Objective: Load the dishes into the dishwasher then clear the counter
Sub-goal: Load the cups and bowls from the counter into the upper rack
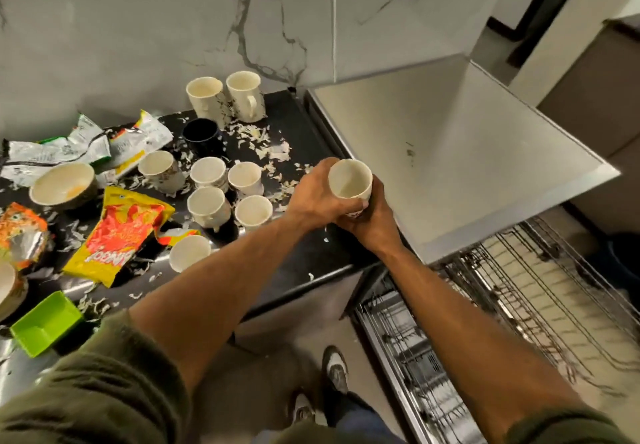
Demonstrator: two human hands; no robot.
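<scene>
Olive-green sleeves (104, 384) fill the bottom of the view, and two bare forearms reach forward from them to meet at the right end of the tabletop. To the right and below, the open dishwasher shows its pulled-out wire rack (519, 305), which looks bare of dishes as far as can be seen. A flat grey steel panel (450, 166) sits above the rack, just beside the glossy black tabletop (311, 253). That tabletop carries crumpled snack packets, the biggest a yellow-and-red foil one (117, 232), plus a cream round bowl (62, 184), a lime-green plastic tray (45, 322) and a huddle of small cream cups (207, 201) standing mouth up, with a black mug (201, 135) behind them. Both hands grip one more cream cup (349, 179): the left hand (318, 194) wraps it from the left, and the right hand (372, 222) cups its base and right side. The cup is upright, its long axis near vertical and its empty mouth open to the camera, over the tabletop's right end beside the steel panel. From there the rack lies down and to the right, on the right hand's side, so that hand seems the nearer one to carry it across. The cup would likely need turning mouth down. Pale shreds (256, 135) litter the tabletop.
</scene>
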